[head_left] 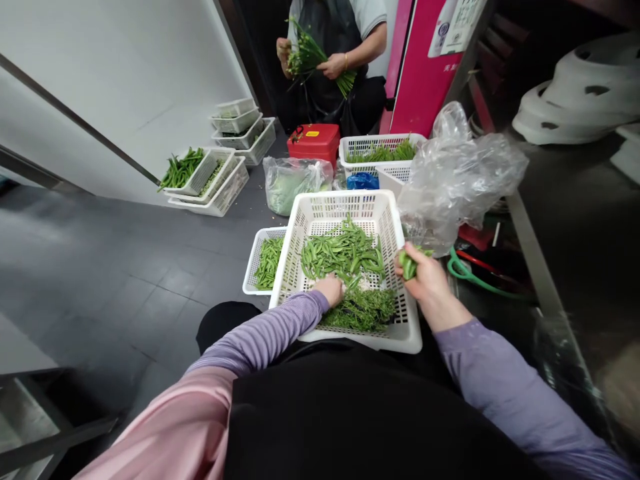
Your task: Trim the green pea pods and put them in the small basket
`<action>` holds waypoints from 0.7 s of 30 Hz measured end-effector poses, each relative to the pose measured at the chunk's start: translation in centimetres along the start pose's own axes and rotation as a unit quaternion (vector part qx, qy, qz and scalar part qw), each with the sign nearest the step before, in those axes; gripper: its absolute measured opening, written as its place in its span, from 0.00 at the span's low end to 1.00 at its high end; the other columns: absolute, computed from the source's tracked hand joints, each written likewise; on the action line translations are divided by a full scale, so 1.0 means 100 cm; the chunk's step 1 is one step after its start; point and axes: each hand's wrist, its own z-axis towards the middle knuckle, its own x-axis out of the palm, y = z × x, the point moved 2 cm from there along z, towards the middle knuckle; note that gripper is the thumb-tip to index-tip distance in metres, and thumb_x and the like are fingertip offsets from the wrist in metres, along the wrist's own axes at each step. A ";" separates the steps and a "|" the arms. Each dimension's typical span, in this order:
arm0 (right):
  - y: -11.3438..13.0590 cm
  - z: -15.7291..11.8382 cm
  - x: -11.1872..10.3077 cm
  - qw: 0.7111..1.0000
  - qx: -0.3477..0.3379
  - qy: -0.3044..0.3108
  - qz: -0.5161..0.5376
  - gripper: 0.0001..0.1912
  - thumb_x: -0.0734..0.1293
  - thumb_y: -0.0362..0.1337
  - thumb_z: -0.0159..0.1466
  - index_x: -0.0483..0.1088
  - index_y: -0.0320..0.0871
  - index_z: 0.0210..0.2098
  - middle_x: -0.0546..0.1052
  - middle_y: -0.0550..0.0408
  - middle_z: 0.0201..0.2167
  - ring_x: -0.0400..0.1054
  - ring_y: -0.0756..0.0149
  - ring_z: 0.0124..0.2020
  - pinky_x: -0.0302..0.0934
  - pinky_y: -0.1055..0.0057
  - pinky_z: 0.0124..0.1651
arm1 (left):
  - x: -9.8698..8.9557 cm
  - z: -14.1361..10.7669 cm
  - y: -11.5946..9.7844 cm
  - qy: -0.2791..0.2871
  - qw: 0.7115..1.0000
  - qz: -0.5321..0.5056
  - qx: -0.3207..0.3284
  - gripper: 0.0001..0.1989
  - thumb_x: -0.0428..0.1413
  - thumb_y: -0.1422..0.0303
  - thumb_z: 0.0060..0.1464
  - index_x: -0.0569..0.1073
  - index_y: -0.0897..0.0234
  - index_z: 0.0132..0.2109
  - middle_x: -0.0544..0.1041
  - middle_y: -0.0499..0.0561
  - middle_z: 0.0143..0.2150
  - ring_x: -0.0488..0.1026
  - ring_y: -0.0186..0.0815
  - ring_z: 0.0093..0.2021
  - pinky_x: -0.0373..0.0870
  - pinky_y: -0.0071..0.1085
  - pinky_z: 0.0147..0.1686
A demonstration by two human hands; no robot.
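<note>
The right hand (425, 277) was closed around a small bunch of green pea pods (409, 262), held over the right rim of the white slatted basket (350, 203) on the person's lap. The left hand (330, 290) lay palm down in the basket, at the near edge of the loose heap of pea pods (345, 253); whether its fingers were pinching a pod could not be told, since they were buried in the greens.

The pods looked light, smooth and fairly firm, likely to snap if bent hard, so a gentle pinch at a pod's end or a loose fistful would suit them. Nearer than the left hand lay a darker pile of stringy trimmings (363, 310), soft and tangled.

Left of the left hand, a smaller basket (260, 243) held more pods, partly hidden under the big basket. Beyond the right hand, a crumpled clear plastic bag (460, 173) hid whatever it contained. A co-worker (333, 67) farther off was cut off at the top.
</note>
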 end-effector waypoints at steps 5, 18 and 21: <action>0.008 0.007 -0.002 0.993 0.094 0.003 0.071 0.06 0.67 0.33 0.50 0.64 0.41 0.25 0.71 0.60 0.20 0.65 0.74 0.20 0.63 0.78 0.20 | 0.048 0.028 0.011 0.028 0.998 -0.015 -0.056 0.15 0.48 0.66 0.51 0.69 0.70 0.45 0.69 0.62 0.45 0.69 0.40 0.43 0.64 0.33 0.43; -0.055 -0.007 0.015 0.949 0.111 0.070 -0.286 0.14 0.73 0.36 0.40 0.65 0.40 0.23 0.64 0.63 0.13 0.57 0.75 0.13 0.55 0.77 0.14 | 0.021 -0.016 -0.004 -0.196 0.978 -0.018 0.066 0.09 0.45 0.66 0.52 0.69 0.63 0.33 0.71 0.51 0.32 0.68 0.32 0.33 0.61 0.26 0.31; -0.064 -0.016 0.019 0.947 0.065 0.082 -0.304 0.14 0.71 0.39 0.42 0.64 0.40 0.23 0.64 0.63 0.13 0.58 0.74 0.14 0.56 0.75 0.17 | 0.012 -0.031 -0.012 -0.224 0.965 0.014 0.138 0.11 0.44 0.65 0.53 0.69 0.64 0.34 0.70 0.53 0.34 0.68 0.33 0.34 0.61 0.26 0.31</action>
